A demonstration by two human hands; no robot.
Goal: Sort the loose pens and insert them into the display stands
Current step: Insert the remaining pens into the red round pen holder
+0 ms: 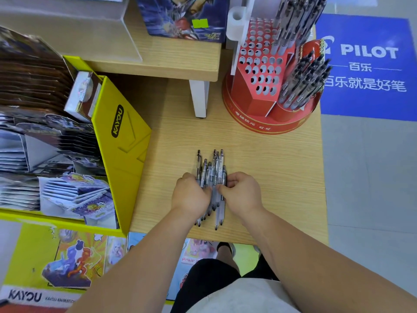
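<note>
Light wood-grain desk (259,154) in a stationery shop, with a blue Pilot floor sign (365,64) beyond its right edge.

Task item: the loose pens (212,170) lie in one bundle near the front of the desk, roughly parallel, clicker ends pointing away from the person. The left hand (190,195) grips the bundle from its left side, fingers curled onto the barrels. The right hand (242,193) closes on it from the right, thumb and fingers pinching the barrels. Whether any pen is lifted off the desk cannot be told.

Assessment: the step in hand appears to be gathering and squaring the bundle. Done well, it means levelling the tips at one end, checking that the pens are one type, then taking a few at a time.

Containers: the red display stand (255,98) sits at the far right of the desk, well apart from the bundle. Its stepped face shows many empty holes. One cluster of stocked pens (302,84) fills its right section; another (293,21) stands in the upper tier. The yellow Kayou box (121,141) on the left holds card packs, no pens.
</note>
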